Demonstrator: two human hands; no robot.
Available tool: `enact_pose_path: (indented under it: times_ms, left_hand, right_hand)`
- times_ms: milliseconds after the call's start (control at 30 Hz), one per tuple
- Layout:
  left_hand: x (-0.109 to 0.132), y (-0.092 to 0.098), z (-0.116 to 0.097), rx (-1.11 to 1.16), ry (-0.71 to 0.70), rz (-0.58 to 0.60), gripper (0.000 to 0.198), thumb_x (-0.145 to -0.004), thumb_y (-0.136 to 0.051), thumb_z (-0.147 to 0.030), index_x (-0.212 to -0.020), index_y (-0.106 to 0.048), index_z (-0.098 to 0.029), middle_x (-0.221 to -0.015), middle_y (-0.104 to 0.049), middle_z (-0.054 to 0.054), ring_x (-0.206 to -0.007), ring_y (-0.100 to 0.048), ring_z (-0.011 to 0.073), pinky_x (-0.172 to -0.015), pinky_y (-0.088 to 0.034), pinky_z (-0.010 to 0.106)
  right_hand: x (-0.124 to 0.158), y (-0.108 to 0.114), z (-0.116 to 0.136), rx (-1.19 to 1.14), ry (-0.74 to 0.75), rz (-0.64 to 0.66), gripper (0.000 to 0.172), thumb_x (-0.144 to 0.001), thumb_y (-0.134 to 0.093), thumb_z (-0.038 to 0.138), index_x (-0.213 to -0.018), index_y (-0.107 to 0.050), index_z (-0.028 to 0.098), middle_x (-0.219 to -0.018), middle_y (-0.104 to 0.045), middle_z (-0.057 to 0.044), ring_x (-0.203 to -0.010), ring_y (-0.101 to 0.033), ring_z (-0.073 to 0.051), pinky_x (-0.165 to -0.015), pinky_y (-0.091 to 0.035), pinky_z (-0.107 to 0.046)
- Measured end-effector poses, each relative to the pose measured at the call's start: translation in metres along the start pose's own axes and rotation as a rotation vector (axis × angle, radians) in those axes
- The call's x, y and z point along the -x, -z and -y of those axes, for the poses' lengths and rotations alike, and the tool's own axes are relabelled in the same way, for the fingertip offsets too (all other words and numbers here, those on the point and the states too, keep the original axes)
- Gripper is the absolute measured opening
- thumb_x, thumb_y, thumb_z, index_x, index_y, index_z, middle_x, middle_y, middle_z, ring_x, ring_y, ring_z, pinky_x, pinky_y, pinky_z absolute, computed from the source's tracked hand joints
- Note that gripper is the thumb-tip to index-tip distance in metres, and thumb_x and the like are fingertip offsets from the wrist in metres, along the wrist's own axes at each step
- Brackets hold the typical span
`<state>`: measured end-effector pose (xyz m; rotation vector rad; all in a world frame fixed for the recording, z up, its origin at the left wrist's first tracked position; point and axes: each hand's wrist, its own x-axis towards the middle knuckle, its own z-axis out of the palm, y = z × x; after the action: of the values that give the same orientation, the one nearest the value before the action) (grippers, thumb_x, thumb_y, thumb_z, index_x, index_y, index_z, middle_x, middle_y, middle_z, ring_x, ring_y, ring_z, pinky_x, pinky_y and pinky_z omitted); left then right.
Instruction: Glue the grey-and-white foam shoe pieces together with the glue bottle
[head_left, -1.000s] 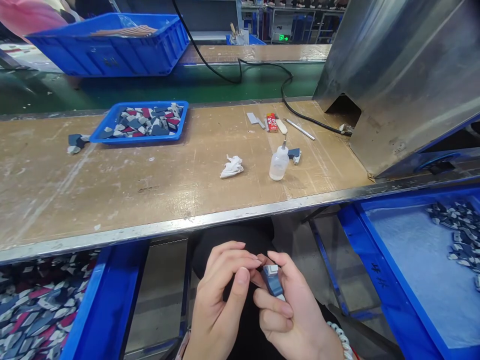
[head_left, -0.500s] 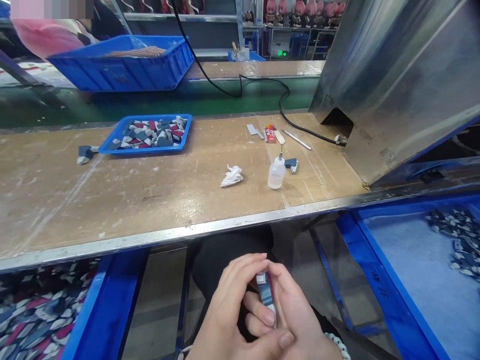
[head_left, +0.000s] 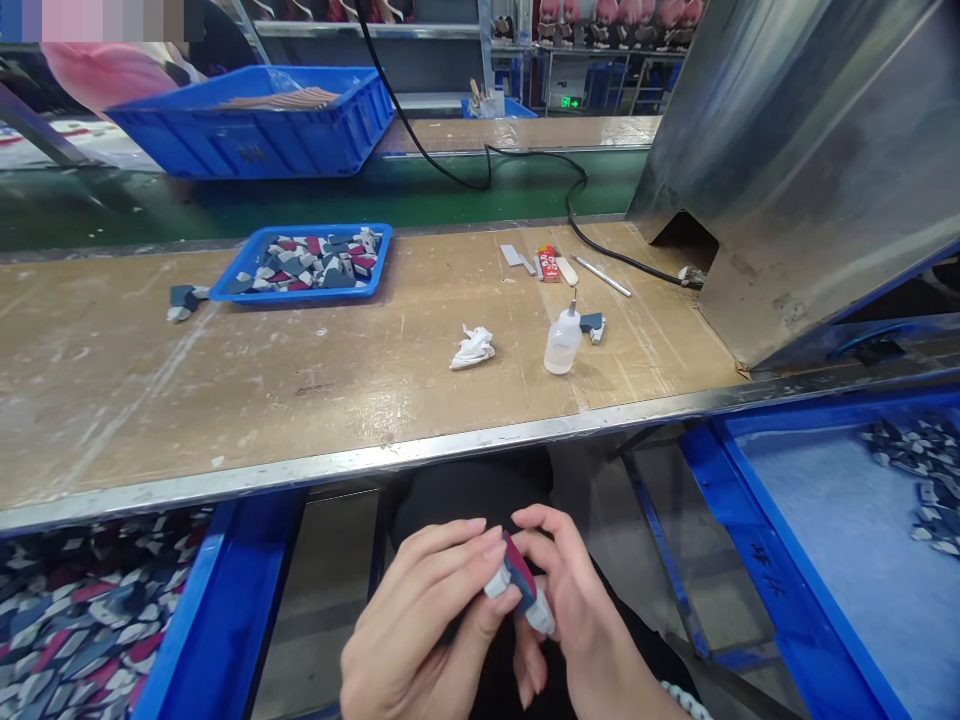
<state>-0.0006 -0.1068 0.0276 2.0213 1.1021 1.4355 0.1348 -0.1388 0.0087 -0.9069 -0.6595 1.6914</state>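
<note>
Above my lap, in front of the table edge, my left hand (head_left: 439,610) pinches a small maroon, blue and white piece (head_left: 521,580) between thumb and fingers. My right hand (head_left: 574,600) touches the other side of the piece, its fingers curled around the lower white end and its index finger raised. On the table beyond stand a clear squeeze bottle (head_left: 562,342) with a thin metal tip and a similar blue-and-white piece (head_left: 592,326) just behind it. A crumpled white tissue (head_left: 472,347) lies left of the bottle.
A blue tray (head_left: 300,294) of small pieces sits on the table, a loose piece (head_left: 184,301) beside it. Blue bins flank my legs, left (head_left: 184,610) and right (head_left: 780,560). A metal housing (head_left: 810,170) and black cable (head_left: 622,257) are at right. A person is partly visible upper left.
My hands have moved apart a little, and the piece has turned so its maroon side shows. My left hand has shifted left. The view has moved slightly.
</note>
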Motion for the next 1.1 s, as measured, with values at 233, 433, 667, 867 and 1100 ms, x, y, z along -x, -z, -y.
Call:
enact_pose_path:
  times_ms: [233,433,667,867,1100]
  left_hand:
    - [0.007,-0.001,-0.01,-0.024,0.08,-0.093,0.02,-0.092,-0.069,-0.015,-0.11,-0.074,-0.024,-0.103,-0.076,0.001,-0.092,-0.072,0.0195,-0.088,-0.061,0.033]
    - [0.013,-0.009,-0.021,-0.126,0.061,-0.231,0.023,-0.086,-0.067,-0.01,-0.103,-0.077,-0.023,-0.098,-0.078,0.0,-0.083,-0.074,0.0197,-0.078,-0.061,0.032]
    - [0.011,-0.011,-0.023,-0.048,0.19,-0.199,0.022,-0.089,-0.069,-0.011,-0.102,-0.078,-0.026,-0.097,-0.079,-0.001,-0.081,-0.074,0.0177,-0.072,-0.06,0.027]
    - [0.005,-0.016,-0.02,0.041,0.257,-0.189,0.019,-0.09,-0.069,-0.013,-0.098,-0.079,-0.027,-0.095,-0.079,-0.003,-0.082,-0.075,0.0165,-0.073,-0.061,0.024]
    - [0.0,-0.021,-0.014,0.147,0.38,-0.115,0.019,-0.091,-0.068,-0.014,-0.097,-0.078,-0.029,-0.094,-0.078,-0.004,-0.082,-0.074,0.0137,-0.072,-0.061,0.019]
  right_hand:
    - [0.006,0.007,-0.005,0.769,0.724,-0.029,0.046,-0.096,-0.064,0.022,-0.14,-0.053,0.029,-0.117,-0.071,-0.008,-0.104,-0.07,-0.021,-0.09,-0.058,-0.028]
    - [0.003,-0.009,-0.019,0.689,0.883,-0.278,0.03,-0.1,-0.053,0.029,-0.127,-0.064,0.025,-0.104,-0.074,-0.01,-0.087,-0.074,-0.021,-0.075,-0.061,-0.03]
    - [0.0,-0.004,-0.015,0.7,0.905,-0.239,0.036,-0.093,-0.054,0.017,-0.128,-0.063,0.022,-0.102,-0.074,-0.012,-0.088,-0.074,-0.023,-0.072,-0.062,-0.033]
    - [-0.003,0.0,0.002,0.731,0.896,-0.223,0.041,-0.087,-0.056,0.008,-0.125,-0.065,0.021,-0.102,-0.073,-0.009,-0.09,-0.074,-0.019,-0.077,-0.062,-0.026]
    - [-0.005,-0.002,0.001,0.769,0.873,-0.313,0.035,-0.09,-0.054,0.01,-0.119,-0.067,0.022,-0.098,-0.074,-0.006,-0.089,-0.074,-0.015,-0.079,-0.061,-0.021]
